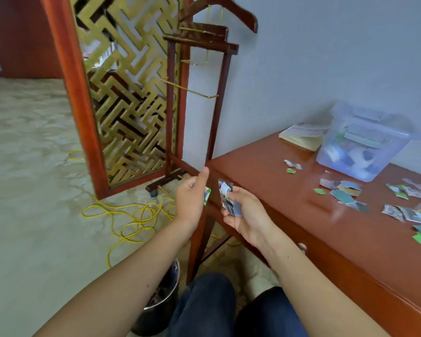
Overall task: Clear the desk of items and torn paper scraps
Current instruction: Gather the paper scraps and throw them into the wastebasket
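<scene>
Clear tub (396, 152), perhaps bottles (357, 158) inside

Your right hand (248, 215) held a bunch of torn scraps (226, 197) and your left hand (191, 198) held 1 small scrap (207, 195), both just beside the desk (265, 181) corner. More loose scraps (348, 193) lay on the desk near a clear box (360, 147).
</scene>
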Demonstrator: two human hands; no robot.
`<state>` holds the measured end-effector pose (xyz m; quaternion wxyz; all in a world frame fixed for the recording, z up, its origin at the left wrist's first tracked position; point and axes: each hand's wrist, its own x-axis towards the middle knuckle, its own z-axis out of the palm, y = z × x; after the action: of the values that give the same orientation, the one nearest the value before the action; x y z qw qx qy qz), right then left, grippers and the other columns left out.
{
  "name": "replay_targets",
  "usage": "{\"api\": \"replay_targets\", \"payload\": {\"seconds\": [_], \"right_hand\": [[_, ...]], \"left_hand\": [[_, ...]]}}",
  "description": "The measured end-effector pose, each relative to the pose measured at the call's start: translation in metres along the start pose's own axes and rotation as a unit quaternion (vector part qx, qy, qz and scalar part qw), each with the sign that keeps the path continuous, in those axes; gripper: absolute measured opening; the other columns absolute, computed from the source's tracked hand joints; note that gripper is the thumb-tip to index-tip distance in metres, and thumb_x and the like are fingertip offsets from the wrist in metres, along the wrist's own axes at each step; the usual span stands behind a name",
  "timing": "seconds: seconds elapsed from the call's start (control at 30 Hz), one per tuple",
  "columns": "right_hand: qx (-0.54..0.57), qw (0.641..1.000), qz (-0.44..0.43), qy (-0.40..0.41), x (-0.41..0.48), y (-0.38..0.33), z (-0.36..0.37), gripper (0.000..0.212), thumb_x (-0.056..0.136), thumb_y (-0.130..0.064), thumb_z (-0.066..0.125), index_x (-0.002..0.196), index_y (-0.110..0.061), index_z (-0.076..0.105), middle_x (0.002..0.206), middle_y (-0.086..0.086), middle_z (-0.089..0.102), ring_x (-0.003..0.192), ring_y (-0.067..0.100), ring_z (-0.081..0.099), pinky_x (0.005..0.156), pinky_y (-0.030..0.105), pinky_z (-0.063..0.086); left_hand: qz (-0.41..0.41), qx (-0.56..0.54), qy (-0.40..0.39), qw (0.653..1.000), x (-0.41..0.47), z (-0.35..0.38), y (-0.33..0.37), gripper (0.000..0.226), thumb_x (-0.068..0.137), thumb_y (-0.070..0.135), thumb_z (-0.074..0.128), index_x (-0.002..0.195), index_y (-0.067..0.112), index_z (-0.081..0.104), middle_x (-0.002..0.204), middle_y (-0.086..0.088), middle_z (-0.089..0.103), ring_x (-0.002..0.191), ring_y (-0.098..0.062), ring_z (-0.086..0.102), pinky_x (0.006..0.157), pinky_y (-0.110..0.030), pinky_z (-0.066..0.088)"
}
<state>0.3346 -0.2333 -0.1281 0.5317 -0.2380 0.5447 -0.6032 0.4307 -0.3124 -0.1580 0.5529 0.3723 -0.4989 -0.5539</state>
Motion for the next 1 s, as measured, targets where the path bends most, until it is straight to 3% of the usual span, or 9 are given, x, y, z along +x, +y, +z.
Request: {"api": "replay_targets", "payload": {"seconds": [0.07, 0.2, 0.37, 0.53, 0.63, 0.73, 0.83, 0.9, 1.0], "right_hand": [[-0.014, 1.0, 0.027, -0.006, 0.01, 0.024, 0.011, 0.017, 0.098, -0.006, 0.044, 0.112, -0.008, 0.053, 0.07, 0.008, 0.056, 0.049, 0.015, 0.049, 0.043, 0.021, 0.04], [-0.04, 0.995, 0.092, 0.007, 0.033, 0.073, 0.029, 0.022, 0.097, -0.006, 0.045, 0.118, -0.008, 0.051, 0.069, 0.009, 0.058, 0.047, 0.016, 0.05, 0.042, 0.023, 0.04], [-0.049, 0.986, 0.162, 0.016, 0.065, 0.127, 0.043, 0.013, 0.098, -0.004, 0.043, 0.093, -0.014, 0.05, 0.07, 0.01, 0.057, 0.047, 0.016, 0.05, 0.041, 0.021, 0.039], [-0.054, 0.971, 0.233, 0.022, 0.1, 0.18, 0.045, 0.019, 0.098, -0.003, 0.044, 0.086, -0.015, 0.053, 0.074, 0.007, 0.06, 0.058, 0.016, 0.054, 0.047, 0.025, 0.039], [-0.053, 0.957, 0.282, 0.035, 0.126, 0.214, 0.043, 0.015, 0.098, -0.004, 0.046, 0.096, -0.013, 0.058, 0.089, 0.01, 0.062, 0.07, 0.019, 0.056, 0.052, 0.028, 0.043], [-0.052, 0.943, 0.325, 0.039, 0.152, 0.246, 0.042, 0.019, 0.097, -0.004, 0.047, 0.108, -0.012, 0.061, 0.103, 0.014, 0.063, 0.083, 0.024, 0.06, 0.059, 0.031, 0.048], [-0.051, 0.931, 0.36, 0.047, 0.172, 0.271, 0.046, 0.02, 0.098, -0.003, 0.047, 0.108, -0.012, 0.061, 0.103, 0.012, 0.064, 0.086, 0.022, 0.062, 0.068, 0.034, 0.05], [-0.059, 0.921, 0.383, 0.05, 0.183, 0.286, 0.048, 0.017, 0.098, -0.006, 0.048, 0.103, -0.013, 0.061, 0.099, 0.01, 0.064, 0.085, 0.02, 0.061, 0.07, 0.034, 0.051], [-0.04, 0.902, 0.426, 0.05, 0.196, 0.306, 0.046, 0.015, 0.098, -0.015, 0.051, 0.108, -0.013, 0.062, 0.104, 0.01, 0.066, 0.092, 0.021, 0.061, 0.081, 0.037, 0.05]], "left_hand": [[-0.051, -0.009, 0.025, 0.998, -0.002, -0.024, -0.015, 0.051, 0.092, 0.04, 0.061, 0.054, 0.014, 0.038, 0.051, -0.004, 0.035, 0.05, -0.016, 0.035, 0.052, -0.025, 0.029], [-0.136, 0.026, 0.065, 0.988, -0.001, -0.064, -0.051, 0.059, 0.091, 0.043, 0.062, 0.05, 0.022, 0.025, 0.041, 0.013, 0.024, 0.04, -0.007, 0.024, 0.048, -0.025, 0.023], [-0.248, 0.01, 0.112, 0.962, 0.004, -0.099, -0.101, 0.053, 0.087, 0.048, 0.064, 0.056, 0.016, 0.037, 0.056, -0.002, 0.041, 0.055, -0.017, 0.04, 0.058, -0.03, 0.033], [-0.38, 0.017, 0.115, 0.918, 0.011, -0.131, -0.162, 0.05, 0.07, 0.064, 0.065, 0.072, 0.015, 0.061, 0.069, -0.005, 0.057, 0.067, -0.023, 0.054, 0.069, -0.036, 0.041], [-0.451, 0.004, 0.13, 0.883, 0.016, -0.144, -0.196, 0.05, 0.081, 0.057, 0.063, 0.089, 0.008, 0.07, 0.077, -0.009, 0.067, 0.068, -0.024, 0.061, 0.065, -0.032, 0.046], [-0.504, -0.037, 0.156, 0.849, 0.02, -0.156, -0.225, 0.045, 0.084, 0.055, 0.065, 0.078, 0.01, 0.067, 0.068, -0.007, 0.062, 0.055, -0.019, 0.055, 0.053, -0.028, 0.04], [-0.53, -0.079, 0.206, 0.819, 0.024, -0.167, -0.248, 0.041, 0.084, 0.051, 0.067, 0.072, 0.012, 0.057, 0.063, -0.004, 0.059, 0.052, -0.017, 0.055, 0.052, -0.026, 0.044], [-0.533, -0.096, 0.233, 0.808, 0.028, -0.175, -0.262, 0.041, 0.088, 0.048, 0.064, 0.074, 0.01, 0.059, 0.066, -0.008, 0.061, 0.056, -0.02, 0.058, 0.057, -0.028, 0.048], [-0.536, -0.127, 0.272, 0.789, 0.033, -0.185, -0.283, 0.047, 0.089, 0.052, 0.06, 0.09, 0.005, 0.067, 0.088, -0.014, 0.068, 0.078, -0.028, 0.066, 0.081, -0.04, 0.054]]}}
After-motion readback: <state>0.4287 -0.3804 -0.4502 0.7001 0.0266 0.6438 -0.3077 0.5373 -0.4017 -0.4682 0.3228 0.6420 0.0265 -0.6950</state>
